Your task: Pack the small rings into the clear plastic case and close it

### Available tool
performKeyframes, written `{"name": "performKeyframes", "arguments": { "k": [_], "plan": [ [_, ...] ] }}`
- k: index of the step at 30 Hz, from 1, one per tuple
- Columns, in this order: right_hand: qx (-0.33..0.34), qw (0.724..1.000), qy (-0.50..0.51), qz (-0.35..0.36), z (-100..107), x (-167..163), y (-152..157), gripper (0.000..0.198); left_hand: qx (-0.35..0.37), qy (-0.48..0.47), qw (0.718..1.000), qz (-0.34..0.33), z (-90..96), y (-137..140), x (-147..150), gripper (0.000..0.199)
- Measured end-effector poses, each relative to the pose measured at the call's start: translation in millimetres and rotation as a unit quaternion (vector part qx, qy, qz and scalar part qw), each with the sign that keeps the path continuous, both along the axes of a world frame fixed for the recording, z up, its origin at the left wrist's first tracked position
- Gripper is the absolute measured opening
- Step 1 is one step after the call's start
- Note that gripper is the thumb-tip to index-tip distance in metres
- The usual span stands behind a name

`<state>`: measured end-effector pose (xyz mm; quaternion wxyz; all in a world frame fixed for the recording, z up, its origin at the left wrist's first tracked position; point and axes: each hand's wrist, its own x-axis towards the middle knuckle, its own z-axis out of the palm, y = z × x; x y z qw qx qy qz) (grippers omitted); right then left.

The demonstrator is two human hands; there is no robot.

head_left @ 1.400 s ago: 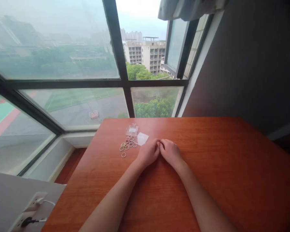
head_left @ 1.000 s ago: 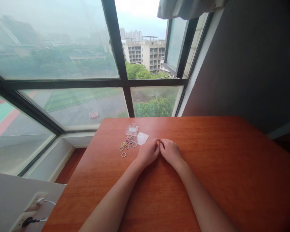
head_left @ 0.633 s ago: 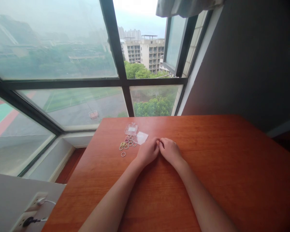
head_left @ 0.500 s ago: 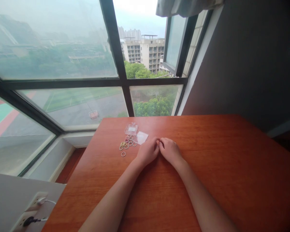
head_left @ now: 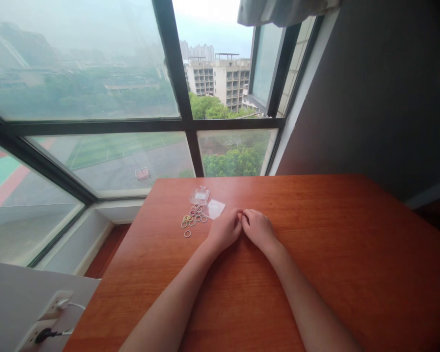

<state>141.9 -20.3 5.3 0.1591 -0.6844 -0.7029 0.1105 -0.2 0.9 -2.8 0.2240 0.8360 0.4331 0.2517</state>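
Note:
My left hand (head_left: 224, 229) and my right hand (head_left: 258, 227) meet fingertip to fingertip over the middle of the wooden table (head_left: 315, 234). Both are closed, with fingers curled inward and thumbs near each other. Whatever they may hold is hidden or too small to name. Just left of my left hand lies a small white sheet or bag (head_left: 215, 209). Beside it is a loose cluster of small rings (head_left: 192, 222), some silvery, some yellowish, one reddish. A single ring (head_left: 187, 234) lies apart, nearer to me. A clear plastic case (head_left: 200, 196) sits behind the rings.
Windows with dark frames (head_left: 106, 128) run along the table's far and left sides. A grey wall (head_left: 381, 98) rises at the right. Low on the left wall are sockets with a white plug (head_left: 63, 304) and a black plug (head_left: 43, 335).

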Motion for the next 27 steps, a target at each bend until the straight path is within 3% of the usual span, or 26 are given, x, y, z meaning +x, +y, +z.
{"name": "performKeyframes", "arguments": {
  "k": [27],
  "plan": [
    [0.001, 1.000, 0.000, -0.003, 1.4, -0.6, -0.4, 0.024, 0.000, 0.004, 1.000, 0.007, -3.2, 0.7, -0.2, 0.024]
  ]
}}
